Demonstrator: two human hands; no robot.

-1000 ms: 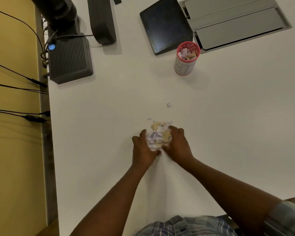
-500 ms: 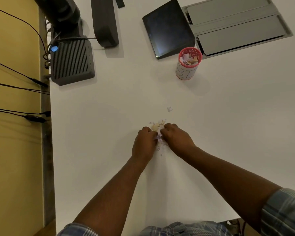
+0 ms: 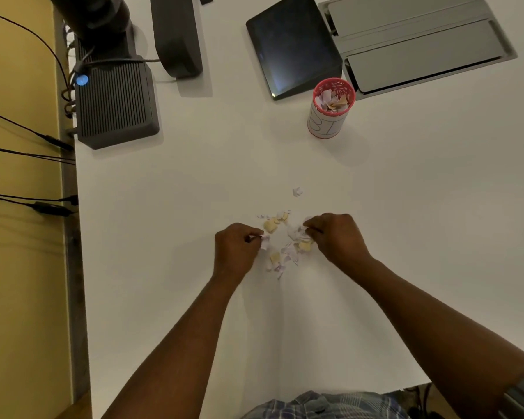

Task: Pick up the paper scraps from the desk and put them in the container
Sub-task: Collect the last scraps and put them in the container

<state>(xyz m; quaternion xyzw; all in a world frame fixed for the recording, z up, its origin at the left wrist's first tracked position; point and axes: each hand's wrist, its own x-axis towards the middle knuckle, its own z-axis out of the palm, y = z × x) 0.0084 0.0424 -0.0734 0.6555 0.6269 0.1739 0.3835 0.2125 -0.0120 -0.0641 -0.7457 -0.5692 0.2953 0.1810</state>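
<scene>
Both hands are down on the white bench (image 3: 406, 237): the left hand (image 3: 238, 247) pinches a pale scrap, the right hand (image 3: 335, 237) curls over more paper scraps (image 3: 285, 240) piled between them. Far right stands the red-rimmed container (image 3: 328, 111), hand-lettered "BI", holding scraps.
</scene>
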